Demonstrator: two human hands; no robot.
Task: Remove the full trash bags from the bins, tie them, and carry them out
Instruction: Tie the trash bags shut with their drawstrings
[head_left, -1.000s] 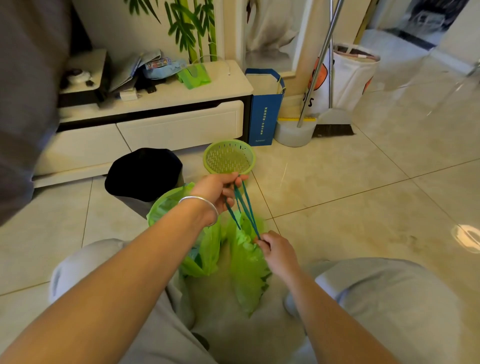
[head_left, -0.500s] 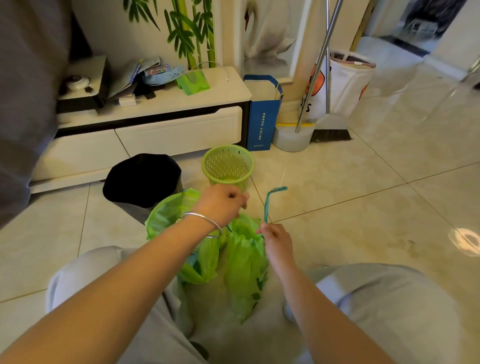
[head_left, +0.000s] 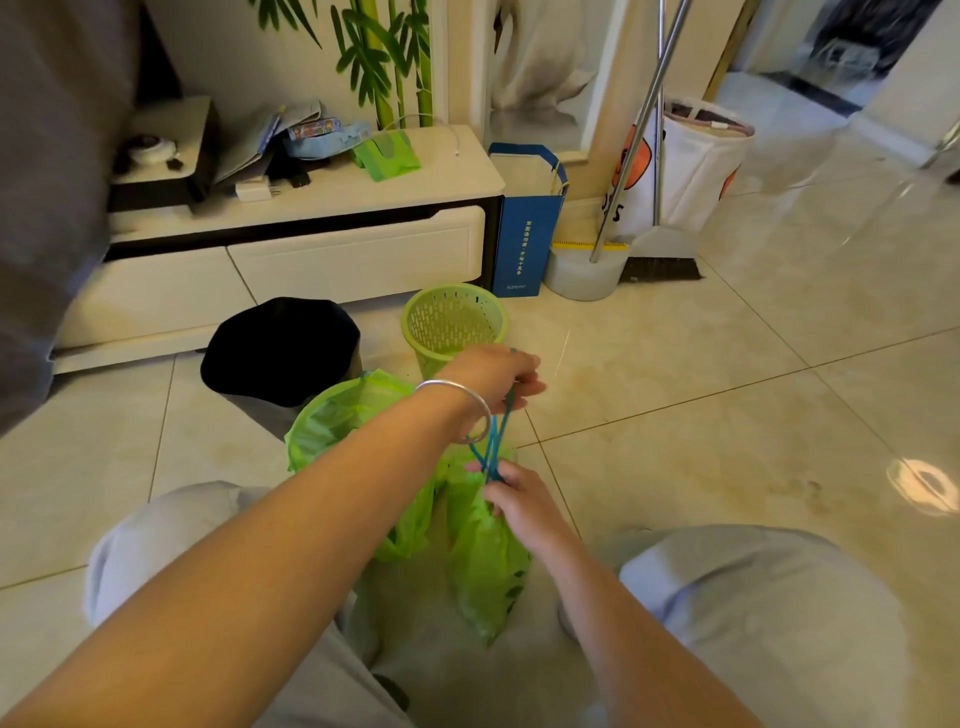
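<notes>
A green trash bag (head_left: 488, 566) hangs between my knees, its neck gathered. Teal drawstrings (head_left: 493, 441) run taut from the bag's mouth up to my left hand (head_left: 493, 371), which wears a silver bangle and pinches their upper ends. My right hand (head_left: 519, 501) grips the strings and the bunched neck just below. A second green bag (head_left: 332, 431) sits open to the left under my left forearm. Behind my left hand stands an empty green mesh bin (head_left: 452, 322). A black-lined bin (head_left: 280, 348) stands to its left.
A white TV cabinet (head_left: 311, 249) with clutter on top runs along the back wall. A blue paper bag (head_left: 524, 239), a white bucket (head_left: 582, 275), a broom (head_left: 660, 260) and a white tote bag (head_left: 691, 161) stand at the back right. Tiled floor (head_left: 727, 415) stretches right.
My left hand took the loose teal drawstring loop and pulled it up and to the right, so the strings are taut again. My right hand stayed at the bag's neck.
</notes>
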